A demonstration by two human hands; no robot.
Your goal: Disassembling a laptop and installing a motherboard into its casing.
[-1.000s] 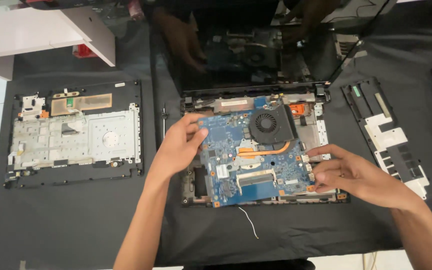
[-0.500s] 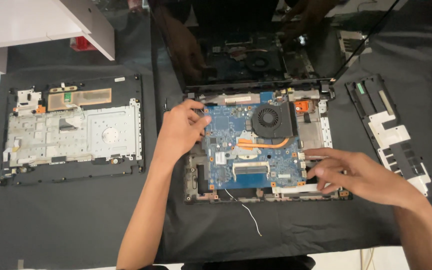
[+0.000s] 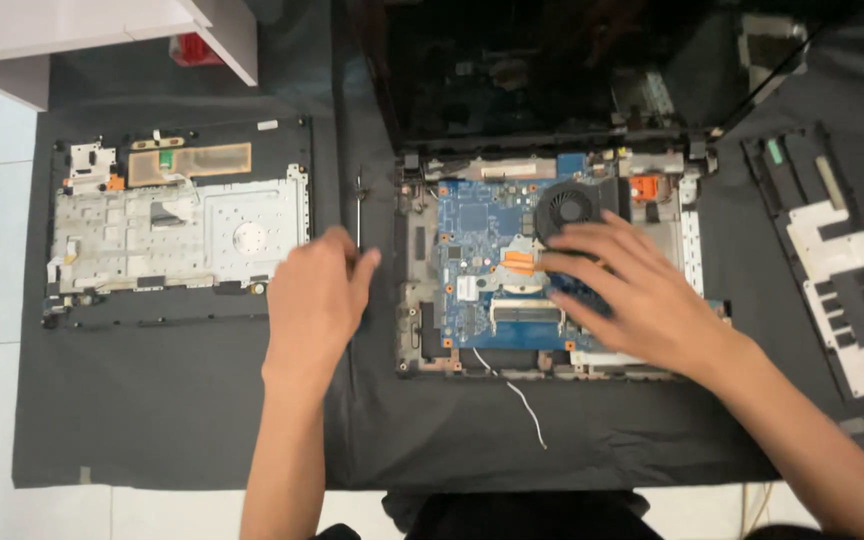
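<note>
Now, right hand: the right hand (image 3: 642, 295) lies flat on the blue circuit board (image 3: 482, 265) inside the opened black laptop base (image 3: 412, 300), fingers (image 3: 592, 235) spread wide toward the round black fan (image 3: 567, 205) at 11 o'clock, seemingly steadying it.
Left hand: the left hand (image 3: 317, 300) rests on the black cloth-covered surface (image 3: 172, 410), fingers loosely curled, holding nothing.
Board: at 3 o'clock from the left hand, apart.
Removed silver keyboard tray (image 3: 177, 235): at 10 o'clock, set aside.
</note>
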